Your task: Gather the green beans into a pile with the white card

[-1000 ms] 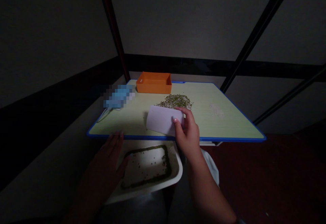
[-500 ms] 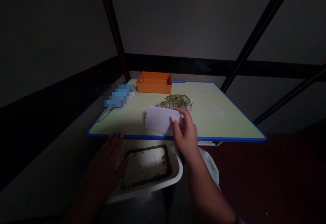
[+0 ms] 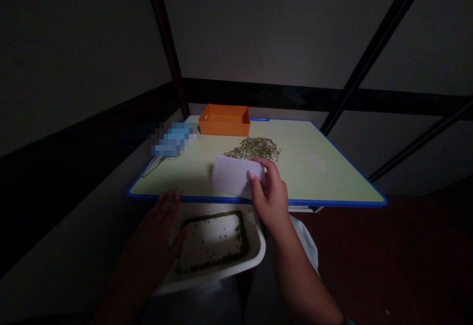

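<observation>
My right hand grips a plain white card by its right end, thumb on the near face. The card stands tilted on the tabletop close to the front edge. Just beyond it lies a loose spread of small green beans or seeds. Below the table edge, a white basin sits over my lap, with more green grains lining its floor's border. My left hand lies in shadow over the basin's left side. Its fingers are stretched toward the table edge, and the thumb reaches over the basin's inside.
An orange open box stands at the back left of the light green table, which has a blue rim. Left of it is a blurred blue item with a white cord. A faint whitish patch marks the right side. Walls close in behind and left.
The white card and my right hand have shifted very slightly toward me. My left hand, the basin and the green grains look the same.
</observation>
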`<control>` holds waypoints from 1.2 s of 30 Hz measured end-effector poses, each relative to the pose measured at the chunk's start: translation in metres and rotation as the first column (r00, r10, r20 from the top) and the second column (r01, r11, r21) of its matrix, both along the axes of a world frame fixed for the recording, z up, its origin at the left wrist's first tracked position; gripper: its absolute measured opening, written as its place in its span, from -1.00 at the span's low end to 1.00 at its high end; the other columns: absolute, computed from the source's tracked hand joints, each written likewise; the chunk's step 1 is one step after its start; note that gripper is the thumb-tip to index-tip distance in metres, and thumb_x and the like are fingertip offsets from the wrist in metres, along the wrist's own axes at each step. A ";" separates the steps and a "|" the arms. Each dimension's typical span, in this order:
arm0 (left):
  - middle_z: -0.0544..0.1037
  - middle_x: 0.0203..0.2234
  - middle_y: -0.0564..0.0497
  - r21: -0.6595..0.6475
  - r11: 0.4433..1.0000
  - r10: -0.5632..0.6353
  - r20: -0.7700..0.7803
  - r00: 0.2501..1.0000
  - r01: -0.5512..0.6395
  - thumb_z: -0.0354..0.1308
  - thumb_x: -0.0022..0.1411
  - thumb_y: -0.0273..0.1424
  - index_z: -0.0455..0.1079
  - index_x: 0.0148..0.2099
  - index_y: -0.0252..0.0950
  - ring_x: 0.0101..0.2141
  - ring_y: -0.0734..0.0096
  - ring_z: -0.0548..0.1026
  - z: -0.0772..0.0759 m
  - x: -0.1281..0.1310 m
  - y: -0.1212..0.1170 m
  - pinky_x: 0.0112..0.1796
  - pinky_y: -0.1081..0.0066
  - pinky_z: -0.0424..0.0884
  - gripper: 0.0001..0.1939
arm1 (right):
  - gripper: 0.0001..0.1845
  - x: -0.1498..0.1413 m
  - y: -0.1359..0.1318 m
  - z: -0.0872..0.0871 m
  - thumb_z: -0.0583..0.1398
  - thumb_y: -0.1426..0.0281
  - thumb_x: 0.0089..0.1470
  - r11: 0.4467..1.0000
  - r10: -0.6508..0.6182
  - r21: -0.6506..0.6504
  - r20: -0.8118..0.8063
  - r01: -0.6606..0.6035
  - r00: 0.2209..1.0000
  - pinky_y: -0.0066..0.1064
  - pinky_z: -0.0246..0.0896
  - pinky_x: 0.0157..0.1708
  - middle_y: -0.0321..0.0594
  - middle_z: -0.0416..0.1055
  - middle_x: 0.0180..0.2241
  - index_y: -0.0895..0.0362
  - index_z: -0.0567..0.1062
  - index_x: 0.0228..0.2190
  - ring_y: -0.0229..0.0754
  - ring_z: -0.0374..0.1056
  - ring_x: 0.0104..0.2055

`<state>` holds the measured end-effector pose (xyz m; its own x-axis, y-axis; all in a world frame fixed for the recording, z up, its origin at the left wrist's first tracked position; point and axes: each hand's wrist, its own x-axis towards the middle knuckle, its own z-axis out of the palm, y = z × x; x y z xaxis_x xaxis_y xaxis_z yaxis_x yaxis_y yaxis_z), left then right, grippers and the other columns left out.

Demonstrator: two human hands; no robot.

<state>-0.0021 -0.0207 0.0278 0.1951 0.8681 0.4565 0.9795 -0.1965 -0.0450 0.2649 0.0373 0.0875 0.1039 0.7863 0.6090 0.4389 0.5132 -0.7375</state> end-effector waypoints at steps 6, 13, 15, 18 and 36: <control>0.26 0.30 -0.20 0.019 0.999 -0.032 0.009 0.999 0.032 -0.18 0.31 -0.03 0.08 0.35 -0.39 0.30 0.12 0.22 0.000 -0.001 0.000 0.20 0.13 0.30 -0.27 | -0.68 0.004 0.001 0.001 0.08 0.42 0.19 0.999 -0.036 0.013 0.030 0.035 0.999 -0.43 0.15 -0.49 -0.14 0.50 -0.16 0.10 0.39 -0.01 -0.25 0.31 -0.49; 0.30 0.29 -0.20 0.038 0.999 -0.018 -0.010 1.000 0.018 -0.18 0.31 -0.02 0.07 0.36 -0.37 0.29 0.12 0.25 0.000 0.000 0.000 0.17 0.14 0.33 -0.27 | -0.67 0.001 0.007 -0.005 0.08 0.42 0.19 0.999 -0.032 0.004 0.000 0.032 0.999 -0.39 0.23 -0.43 -0.12 0.51 -0.15 0.09 0.37 0.00 -0.19 0.40 -0.41; 0.29 0.29 -0.19 0.042 0.999 -0.016 -0.012 1.000 0.017 -0.18 0.31 -0.02 0.05 0.37 -0.37 0.29 0.12 0.25 0.001 0.001 0.000 0.17 0.15 0.32 -0.27 | -0.67 0.000 0.008 -0.006 0.08 0.42 0.20 1.000 -0.002 0.008 -0.013 0.002 1.000 -0.37 0.29 -0.35 -0.13 0.52 -0.15 0.08 0.37 0.00 -0.16 0.44 -0.33; 0.29 0.29 -0.21 0.032 0.999 -0.036 -0.033 0.999 0.037 -0.18 0.32 -0.03 0.04 0.37 -0.39 0.29 0.12 0.25 0.002 0.000 0.000 0.16 0.15 0.33 -0.27 | -0.68 0.002 0.009 -0.007 0.08 0.42 0.21 1.000 0.018 0.024 -0.026 -0.018 0.999 -0.35 0.32 -0.30 -0.11 0.50 -0.10 0.07 0.37 0.01 -0.14 0.46 -0.28; 0.27 0.30 -0.18 -0.018 1.000 -0.009 0.033 0.999 0.010 -0.18 0.30 -0.03 0.01 0.39 -0.33 0.31 0.08 0.21 -0.001 -0.001 -0.001 0.19 0.07 0.31 -0.27 | -0.70 -0.007 0.005 -0.005 0.11 0.42 0.22 0.993 0.115 0.037 -0.042 -0.113 0.993 -0.43 0.26 -0.45 -0.22 0.49 -0.16 0.02 0.39 -0.01 -0.25 0.34 -0.44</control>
